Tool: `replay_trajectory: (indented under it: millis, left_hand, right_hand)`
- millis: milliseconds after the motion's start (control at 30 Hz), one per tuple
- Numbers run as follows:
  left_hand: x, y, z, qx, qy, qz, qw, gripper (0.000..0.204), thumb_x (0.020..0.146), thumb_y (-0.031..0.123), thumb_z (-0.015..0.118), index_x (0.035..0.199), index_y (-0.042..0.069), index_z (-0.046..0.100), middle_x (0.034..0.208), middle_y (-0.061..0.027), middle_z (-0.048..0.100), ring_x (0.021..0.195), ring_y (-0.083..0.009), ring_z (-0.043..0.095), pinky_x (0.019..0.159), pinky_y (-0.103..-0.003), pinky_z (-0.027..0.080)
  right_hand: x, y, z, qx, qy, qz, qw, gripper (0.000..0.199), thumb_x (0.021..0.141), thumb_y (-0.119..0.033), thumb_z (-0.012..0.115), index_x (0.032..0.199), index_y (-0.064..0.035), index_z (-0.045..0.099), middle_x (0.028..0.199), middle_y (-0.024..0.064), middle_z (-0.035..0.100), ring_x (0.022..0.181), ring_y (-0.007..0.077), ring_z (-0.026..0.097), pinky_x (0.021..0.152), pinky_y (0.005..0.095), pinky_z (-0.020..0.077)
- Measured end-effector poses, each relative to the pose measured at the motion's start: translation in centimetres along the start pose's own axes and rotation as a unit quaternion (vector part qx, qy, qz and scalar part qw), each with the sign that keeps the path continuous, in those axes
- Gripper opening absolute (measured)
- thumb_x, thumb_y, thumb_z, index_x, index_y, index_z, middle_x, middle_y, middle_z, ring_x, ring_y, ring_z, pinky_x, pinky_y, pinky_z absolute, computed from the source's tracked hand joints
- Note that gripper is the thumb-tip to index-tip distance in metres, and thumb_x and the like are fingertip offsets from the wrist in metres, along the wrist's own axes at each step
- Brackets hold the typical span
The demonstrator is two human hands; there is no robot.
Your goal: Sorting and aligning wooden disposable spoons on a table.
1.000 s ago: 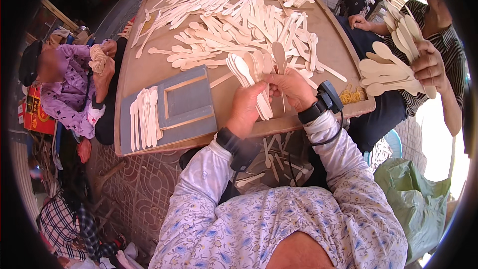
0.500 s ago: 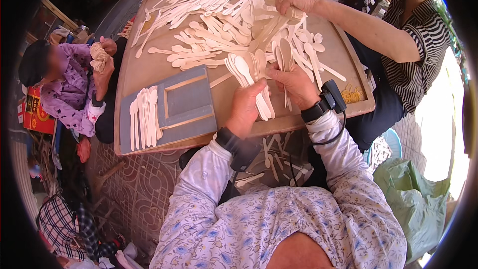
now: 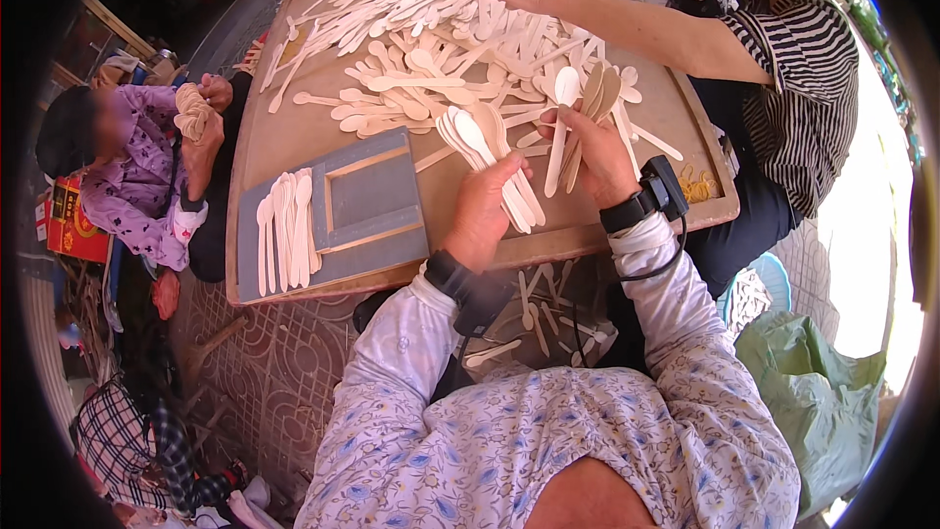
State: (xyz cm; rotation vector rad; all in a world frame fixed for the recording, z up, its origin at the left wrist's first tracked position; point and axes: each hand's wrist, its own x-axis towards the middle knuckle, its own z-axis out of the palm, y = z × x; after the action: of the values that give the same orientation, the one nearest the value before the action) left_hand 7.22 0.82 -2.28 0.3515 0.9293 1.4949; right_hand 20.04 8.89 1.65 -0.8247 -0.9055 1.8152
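Note:
My left hand (image 3: 482, 214) is closed round a fanned bundle of wooden spoons (image 3: 473, 140), their bowls pointing away from me. To its right, my right hand (image 3: 599, 159) grips a few more wooden spoons (image 3: 599, 93); one paler spoon (image 3: 566, 88) stands apart from the others, pinched near the thumb. Both hands are over the near edge of the brown tabletop (image 3: 372, 279). Just beyond them spreads a large loose pile of wooden spoons (image 3: 421, 69). A row of spoons (image 3: 284, 230) lies on a grey board (image 3: 377, 235) with a raised frame, at the left.
A co-worker's arm (image 3: 646, 27) in a striped sleeve reaches across the pile from the right. Another person at the left holds a round bundle of spoons (image 3: 192, 113). Yellow rubber bands (image 3: 695, 186) lie in the tabletop's right corner. A green sack (image 3: 818, 402) stands at lower right.
My right hand has moved slightly right, away from the left bundle, and a pale spoon now shows separately in it. The co-worker's hand has moved left over the pile.

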Motion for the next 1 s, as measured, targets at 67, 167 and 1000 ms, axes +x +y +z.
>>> replay_trajectory:
  millis: [67, 167, 1000]
  left_hand:
    - [0.3, -0.2, -0.1, 0.015, -0.002, 0.060, 0.998, 0.020, 0.081, 0.009, 0.056, 0.099, 0.000, 0.057, 0.083, -0.0056, 0.059, 0.071, -0.0132, 0.056, 0.064, -0.026, 0.047]
    - [0.3, -0.1, 0.1, 0.037, -0.029, 0.048, 0.998, 0.023, 0.080, 0.010, 0.057, 0.101, 0.001, 0.057, 0.083, -0.0041, 0.058, 0.069, -0.0120, 0.055, 0.064, -0.026, 0.047]
    - [-0.1, 0.6, 0.6, -0.006, -0.043, 0.002, 0.999, 0.018, 0.085, 0.020, 0.054, 0.092, 0.003, 0.054, 0.076, -0.0057, 0.057, 0.066, -0.0141, 0.054, 0.049, -0.025, 0.042]
  right_hand:
    - [0.1, -0.6, -0.5, 0.016, 0.003, 0.018, 1.000, 0.017, 0.083, -0.017, 0.055, 0.091, -0.0024, 0.053, 0.065, 0.0010, 0.053, 0.056, 0.0114, 0.051, 0.052, 0.0241, 0.0425]
    - [0.3, -0.4, -1.5, -0.101, -0.111, -0.008, 0.989, 0.014, 0.081, -0.019, 0.059, 0.084, -0.0054, 0.056, 0.063, -0.0017, 0.050, 0.049, 0.0081, 0.045, 0.047, 0.0203, 0.0360]
    - [0.6, -0.4, -1.6, -0.057, -0.101, 0.032, 0.993, 0.014, 0.080, -0.017, 0.062, 0.077, -0.0078, 0.052, 0.061, -0.0035, 0.047, 0.047, 0.0063, 0.042, 0.045, 0.0211, 0.0371]
